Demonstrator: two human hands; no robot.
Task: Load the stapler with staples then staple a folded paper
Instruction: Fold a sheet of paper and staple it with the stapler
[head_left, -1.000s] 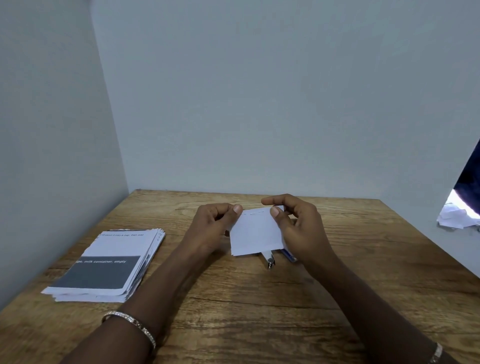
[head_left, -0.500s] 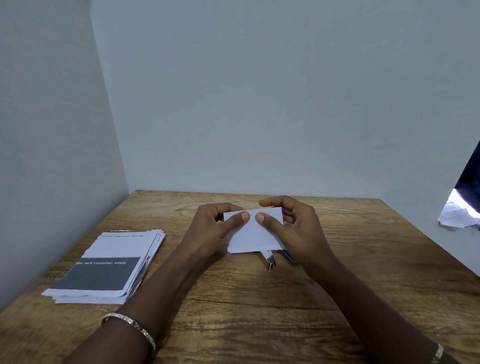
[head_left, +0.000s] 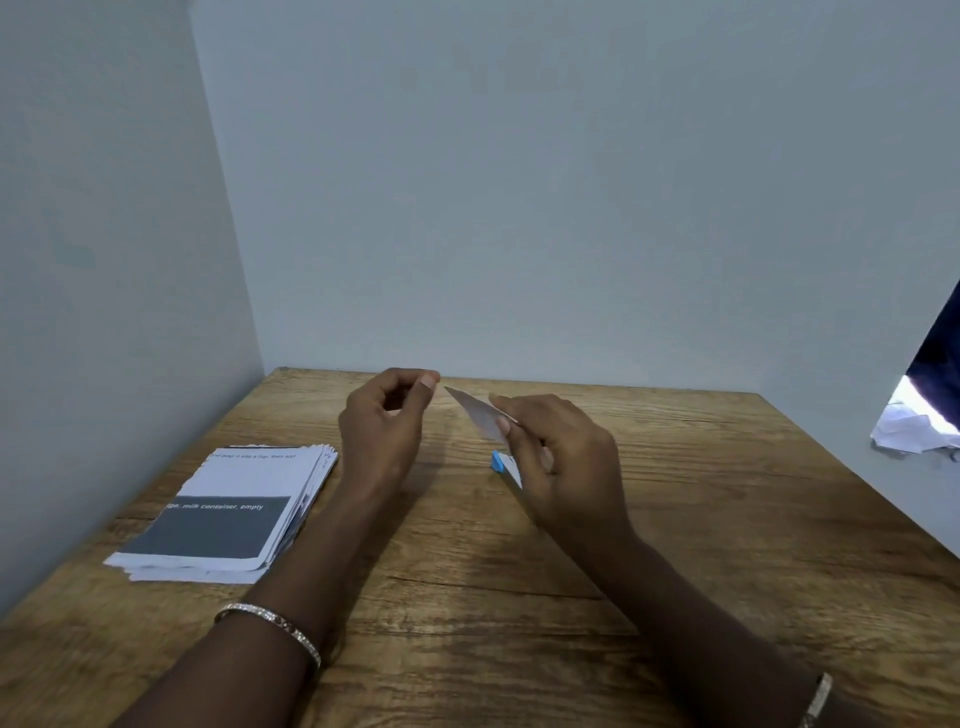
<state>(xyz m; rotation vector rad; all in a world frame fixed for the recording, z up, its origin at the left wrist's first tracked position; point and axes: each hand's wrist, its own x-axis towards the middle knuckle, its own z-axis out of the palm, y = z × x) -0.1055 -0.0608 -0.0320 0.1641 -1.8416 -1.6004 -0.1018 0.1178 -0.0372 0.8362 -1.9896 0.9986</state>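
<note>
My right hand (head_left: 563, 457) pinches the folded paper (head_left: 480, 414) above the wooden table (head_left: 519, 597), my left hand (head_left: 387, 421) curled empty beside it, the blue stapler (head_left: 500, 461) below; next, I judge, comes stapling.

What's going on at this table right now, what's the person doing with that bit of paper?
A person sits at a wooden table working with bare hands. The right hand pinches a small folded paper, held tilted above the table. The left hand is just beside it, fingers curled, not touching the paper. A small blue object lies on the table under the right hand, mostly hidden; it may be the stapler, but that cannot be confirmed. A stack of printed sheets sits untouched to the left.
</note>
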